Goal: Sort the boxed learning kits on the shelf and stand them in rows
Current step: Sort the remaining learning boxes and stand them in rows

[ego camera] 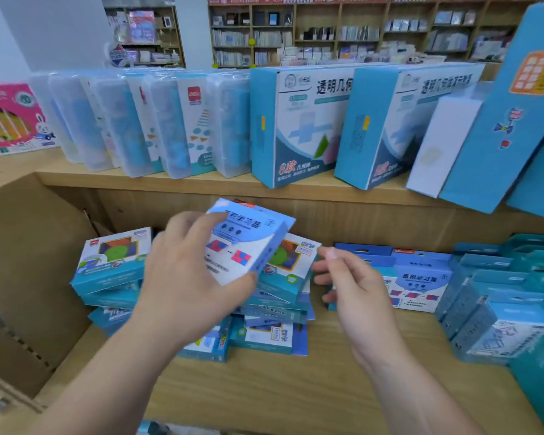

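Two bare forearms reach in from the bottom of the frame toward the lower shelf [327, 387].

Left hand [186, 271]: raised over the pile, back of the hand to camera. Grip clenched on a light-blue area learning kit [248, 240], fingers over its upper left edge and thumb under the lower edge. The kit is tilted and in the air, above a loose pile of kits [274, 328].

Right hand [355, 284]: lower and to the right, palm turned left. Grip released, fingers loosely curled, holding nothing. The fingertips are just beside the corner of a kit in the pile; can't tell whether they touch.

Lower shelf is light wood. A teal kit with a green disc [113, 262] lies flat on a short stack at the left. A standing row of area kits [418, 277] is right of the pile, with teal boxes [500, 309] crowded further right. A cardboard carton [29, 277] sits at the far left.

Upper shelf [170, 180]: a pink box [10, 117], then a row of clear plastic cases [132, 120], two large blue geometry boxes [299, 127], a white box [437, 142] and a tall blue box [509, 120], all leaning.

Room: shop, with stocked wooden wall shelving [327, 32] at the back, blurred.
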A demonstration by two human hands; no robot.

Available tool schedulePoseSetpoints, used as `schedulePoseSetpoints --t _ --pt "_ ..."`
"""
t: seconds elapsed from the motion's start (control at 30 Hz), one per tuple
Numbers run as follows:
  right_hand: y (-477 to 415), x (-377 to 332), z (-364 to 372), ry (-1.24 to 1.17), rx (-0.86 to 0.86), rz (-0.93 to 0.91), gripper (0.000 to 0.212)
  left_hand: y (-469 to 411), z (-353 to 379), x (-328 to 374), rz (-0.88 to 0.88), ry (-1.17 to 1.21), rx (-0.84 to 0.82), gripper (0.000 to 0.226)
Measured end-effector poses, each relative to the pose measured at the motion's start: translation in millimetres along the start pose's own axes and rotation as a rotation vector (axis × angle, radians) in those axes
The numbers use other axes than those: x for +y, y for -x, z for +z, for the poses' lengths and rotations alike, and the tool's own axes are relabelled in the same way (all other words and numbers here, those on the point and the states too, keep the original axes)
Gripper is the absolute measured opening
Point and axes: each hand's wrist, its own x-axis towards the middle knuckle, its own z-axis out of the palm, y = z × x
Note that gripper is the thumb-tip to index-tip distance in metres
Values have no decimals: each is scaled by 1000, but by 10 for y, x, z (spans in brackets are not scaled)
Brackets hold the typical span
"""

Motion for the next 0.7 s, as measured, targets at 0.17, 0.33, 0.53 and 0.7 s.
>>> schedulePoseSetpoints --t 0.17,0.33,0.53,0.7 --pt "111 -78 -375 -101 -97 98 19 280 565 564 142 2 -32 87" --pt "156 -31 -1055 -112 0 113 12 451 1175 1014 250 26 -121 94" --pt "131 264 -1912 -64 50 92 22 516 1683 1450 202 219 -301 75" --pt "67 577 -2258 140 -21 94 29 564 2149 1485 -97 523 -449 43"
